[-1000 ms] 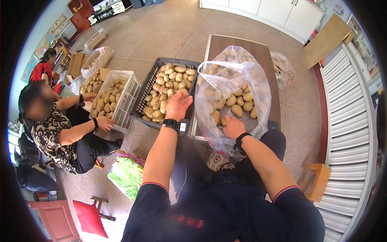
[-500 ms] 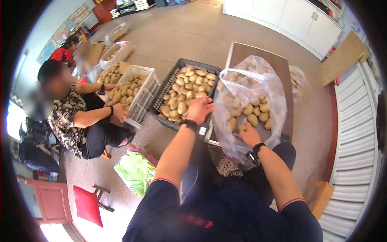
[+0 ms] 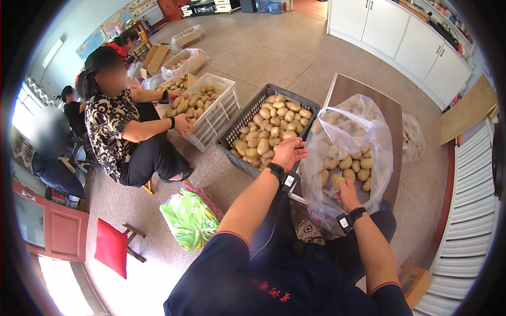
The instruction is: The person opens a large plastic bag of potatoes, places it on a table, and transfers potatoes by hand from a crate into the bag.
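A clear plastic bag (image 3: 329, 138) of potatoes stands on a low brown-topped table. Inside its mouth, my right hand (image 3: 349, 196) has its fingers closed around a potato (image 3: 338, 181), beside several others in the bag. Over the near right rim of a dark grey crate (image 3: 223, 143), my left hand (image 3: 289, 153) is held with fingers stretched out and nothing in it. Potatoes (image 3: 275, 122) are heaped in that crate. Both my wrists carry black bands with small white labels.
Left of the dark crate, a co-worker (image 3: 112, 124) sits with both hands at a white crate (image 3: 227, 107) of potatoes. More potato boxes stand behind. A green bag (image 3: 188, 220) and a red-seated stool (image 3: 110, 247) are on the floor. White cabinets (image 3: 387, 26) line the far side.
The whole view has shifted, so the crates and bag appear farther right. My right hand stays on a potato in the bag; my left stays by the crate rim, still empty.
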### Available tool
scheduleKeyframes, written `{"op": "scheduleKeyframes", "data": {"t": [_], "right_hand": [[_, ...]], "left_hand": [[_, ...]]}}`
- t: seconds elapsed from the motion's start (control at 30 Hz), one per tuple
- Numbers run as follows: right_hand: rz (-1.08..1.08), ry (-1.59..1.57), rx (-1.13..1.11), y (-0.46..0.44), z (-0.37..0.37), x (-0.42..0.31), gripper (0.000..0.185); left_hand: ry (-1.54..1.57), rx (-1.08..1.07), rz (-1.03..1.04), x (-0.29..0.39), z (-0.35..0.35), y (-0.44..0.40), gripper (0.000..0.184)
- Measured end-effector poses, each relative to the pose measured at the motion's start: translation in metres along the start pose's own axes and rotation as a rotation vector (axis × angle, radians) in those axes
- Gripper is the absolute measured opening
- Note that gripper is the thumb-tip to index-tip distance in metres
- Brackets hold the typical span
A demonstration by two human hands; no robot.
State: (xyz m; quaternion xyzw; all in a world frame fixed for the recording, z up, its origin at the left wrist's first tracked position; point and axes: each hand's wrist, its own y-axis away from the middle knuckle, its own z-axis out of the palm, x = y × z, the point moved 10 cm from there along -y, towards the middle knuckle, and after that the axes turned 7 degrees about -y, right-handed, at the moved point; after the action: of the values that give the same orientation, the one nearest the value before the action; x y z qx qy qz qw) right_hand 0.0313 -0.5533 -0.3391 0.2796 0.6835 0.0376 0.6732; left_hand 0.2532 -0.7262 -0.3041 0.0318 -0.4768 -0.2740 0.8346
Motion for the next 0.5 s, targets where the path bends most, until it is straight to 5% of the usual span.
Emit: {"op": "scheduleKeyframes", "data": {"t": [0.27, 0.5], "right_hand": [[0.053, -0.254, -0.138, 0.000, 0.037, -0.024, 0.027], [0.066, -0.326, -0.286, 0.004, 0.080, -0.060, 0.035]], "left_hand": [[-0.074, -0.011, -0.023, -0.001, 0.009, 0.009, 0.033], [-0.320, -0.114, -0.170, -0.009, 0.032, 0.021, 0.040]]}}
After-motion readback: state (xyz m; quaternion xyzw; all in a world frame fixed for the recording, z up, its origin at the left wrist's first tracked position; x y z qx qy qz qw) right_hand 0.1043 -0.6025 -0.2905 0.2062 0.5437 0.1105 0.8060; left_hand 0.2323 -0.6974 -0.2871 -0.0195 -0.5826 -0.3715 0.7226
